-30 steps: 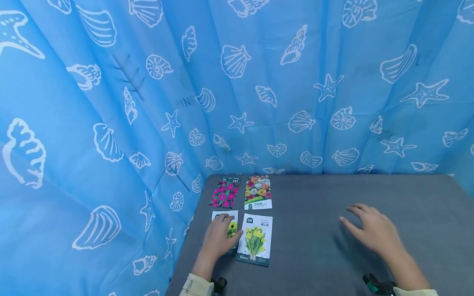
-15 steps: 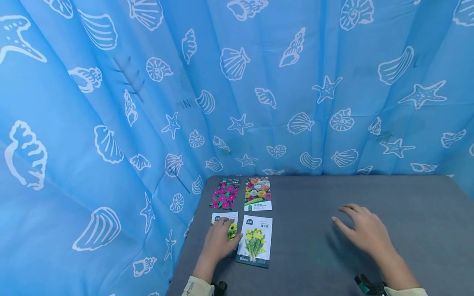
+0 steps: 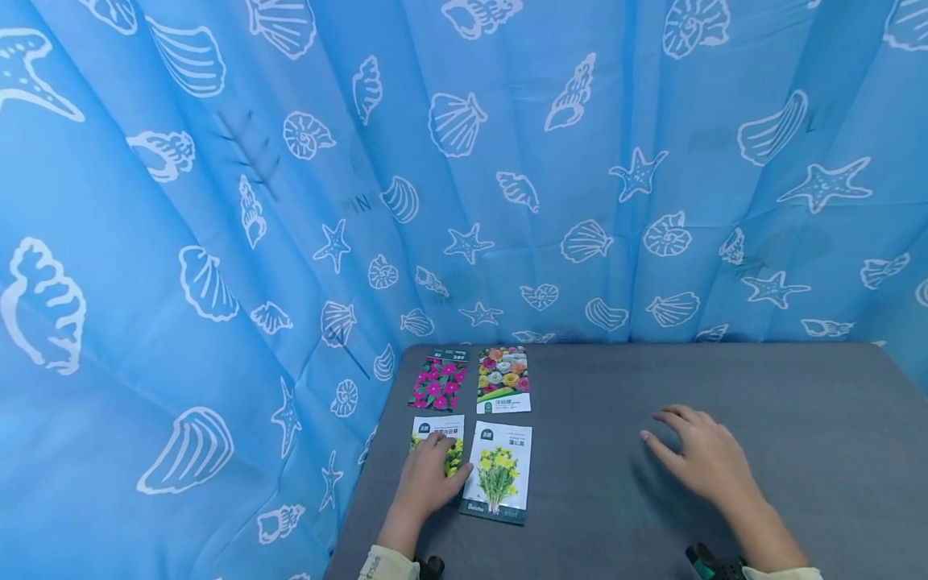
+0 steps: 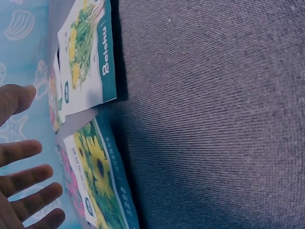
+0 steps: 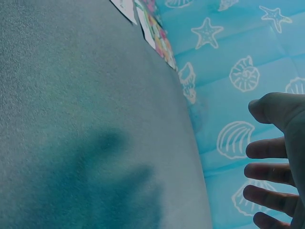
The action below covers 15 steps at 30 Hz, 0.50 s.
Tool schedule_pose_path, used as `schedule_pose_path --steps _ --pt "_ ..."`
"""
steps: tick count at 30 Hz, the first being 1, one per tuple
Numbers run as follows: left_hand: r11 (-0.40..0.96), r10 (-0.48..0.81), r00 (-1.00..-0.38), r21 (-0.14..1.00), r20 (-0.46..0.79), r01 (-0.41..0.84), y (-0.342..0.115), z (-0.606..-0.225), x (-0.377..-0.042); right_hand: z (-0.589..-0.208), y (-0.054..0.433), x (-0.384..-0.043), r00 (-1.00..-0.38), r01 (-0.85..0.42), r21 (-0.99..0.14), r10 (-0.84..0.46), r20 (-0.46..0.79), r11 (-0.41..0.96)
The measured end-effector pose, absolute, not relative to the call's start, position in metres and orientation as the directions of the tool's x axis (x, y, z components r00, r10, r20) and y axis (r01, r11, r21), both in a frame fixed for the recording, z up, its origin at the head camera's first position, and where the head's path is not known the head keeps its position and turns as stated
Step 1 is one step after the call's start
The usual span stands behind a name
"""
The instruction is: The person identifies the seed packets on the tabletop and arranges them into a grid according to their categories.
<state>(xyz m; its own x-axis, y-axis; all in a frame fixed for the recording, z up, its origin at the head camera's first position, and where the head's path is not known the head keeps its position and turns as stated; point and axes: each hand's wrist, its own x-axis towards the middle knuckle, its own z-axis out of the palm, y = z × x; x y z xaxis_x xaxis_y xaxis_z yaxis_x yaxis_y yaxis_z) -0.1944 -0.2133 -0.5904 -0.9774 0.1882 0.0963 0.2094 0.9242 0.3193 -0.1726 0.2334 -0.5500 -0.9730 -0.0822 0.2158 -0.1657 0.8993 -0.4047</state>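
My left hand [image 3: 428, 477] hovers over a seed packet with yellow sunflowers [image 4: 97, 164], hiding part of it in the head view. Its fingers are spread and hold nothing; the left wrist view shows them apart from the packet. Just right of it lies a seed packet with a yellow dandelion plant [image 3: 496, 474]. Behind these two lie a packet with magenta flowers [image 3: 438, 383] and a packet with mixed-colour blooms [image 3: 503, 379]. Well to the right, my right hand [image 3: 703, 455] is held above the table, fingers extended and nothing in them, its shadow falling on the cloth.
A dark grey cloth-covered table [image 3: 594, 467] bears the packets on its left side. Blue curtain [image 3: 536, 161] with white shell and starfish prints hangs along the table's back and left edges. Each wrist wears a dark strap [image 3: 714, 564].
My right hand has drifted left over the table. My left hand has shifted slightly down toward me, so more of the sunflower packet's top shows. The packets lie where they were.
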Motion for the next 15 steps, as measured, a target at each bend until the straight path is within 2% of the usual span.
schedule_pose_path --steps 15 --pt "0.924 0.195 -0.972 0.309 0.129 0.226 -0.222 -0.604 -0.195 -0.555 0.225 -0.172 -0.973 -0.174 -0.422 -0.089 0.214 0.890"
